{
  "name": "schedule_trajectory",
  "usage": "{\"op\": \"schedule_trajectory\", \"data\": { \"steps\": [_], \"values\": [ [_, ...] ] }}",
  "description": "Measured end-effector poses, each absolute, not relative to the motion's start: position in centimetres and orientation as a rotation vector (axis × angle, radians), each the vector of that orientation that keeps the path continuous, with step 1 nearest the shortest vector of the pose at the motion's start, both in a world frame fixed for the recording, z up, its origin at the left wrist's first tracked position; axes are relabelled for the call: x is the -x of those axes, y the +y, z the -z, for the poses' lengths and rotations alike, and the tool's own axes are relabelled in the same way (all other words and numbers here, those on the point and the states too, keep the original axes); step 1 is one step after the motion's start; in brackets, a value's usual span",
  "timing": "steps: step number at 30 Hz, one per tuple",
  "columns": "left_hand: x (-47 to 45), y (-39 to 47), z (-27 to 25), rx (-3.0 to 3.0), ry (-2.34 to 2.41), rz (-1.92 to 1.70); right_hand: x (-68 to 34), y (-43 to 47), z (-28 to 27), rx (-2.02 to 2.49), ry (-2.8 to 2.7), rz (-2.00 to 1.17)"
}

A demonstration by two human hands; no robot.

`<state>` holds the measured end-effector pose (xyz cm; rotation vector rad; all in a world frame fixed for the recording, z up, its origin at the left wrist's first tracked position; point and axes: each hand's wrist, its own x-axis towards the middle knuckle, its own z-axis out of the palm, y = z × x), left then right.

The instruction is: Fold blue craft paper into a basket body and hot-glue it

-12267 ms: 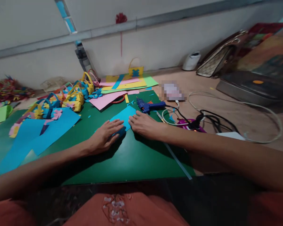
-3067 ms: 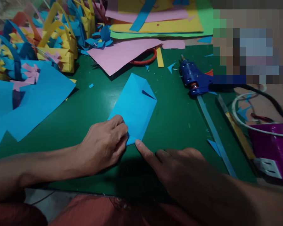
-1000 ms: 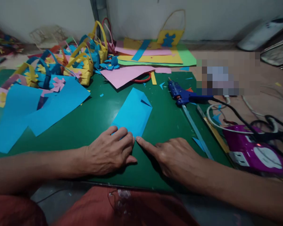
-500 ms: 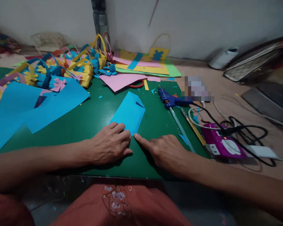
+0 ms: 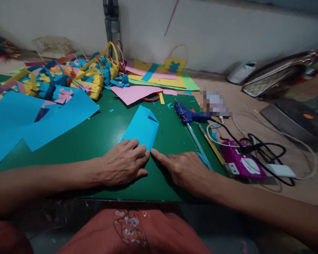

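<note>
A folded sheet of blue paper (image 5: 141, 127) lies on the green board in front of me, with a small dark gap in the fold near its upper right corner. My left hand (image 5: 125, 160) rests on its near end, fingers bent and pressed down on the paper, covering that part. My right hand (image 5: 184, 169) lies on the board with the index finger stretched out. That fingertip is at the paper's near right corner, close to the left fingers, and the other fingers are curled under. A blue glue gun (image 5: 188, 114) with a long clear glue stick lies beyond my right hand.
Small paper baskets (image 5: 92, 81) and large blue sheets (image 5: 63, 120) are at the left. Pink paper (image 5: 135, 92) partly covers red-handled scissors (image 5: 151, 97). At right are a purple power box (image 5: 242, 162) with tangled cables, a ruler-like strip (image 5: 214, 150) and a pixelated object (image 5: 216, 102).
The view has turned slightly to the right, so things appear shifted left. Both hands keep nearly the same pose at the blue paper's near end; the right fingertip stays by its corner.
</note>
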<state>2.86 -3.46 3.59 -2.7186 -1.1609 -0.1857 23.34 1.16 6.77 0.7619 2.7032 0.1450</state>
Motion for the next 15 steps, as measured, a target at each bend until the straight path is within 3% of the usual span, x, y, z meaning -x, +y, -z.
{"op": "schedule_trajectory", "data": {
  "steps": [15],
  "values": [
    [-2.9, -3.8, -2.9, 2.75, -1.186, 0.334, -22.5, 0.0, -7.1, -0.39, 2.717, -0.609]
  ]
}}
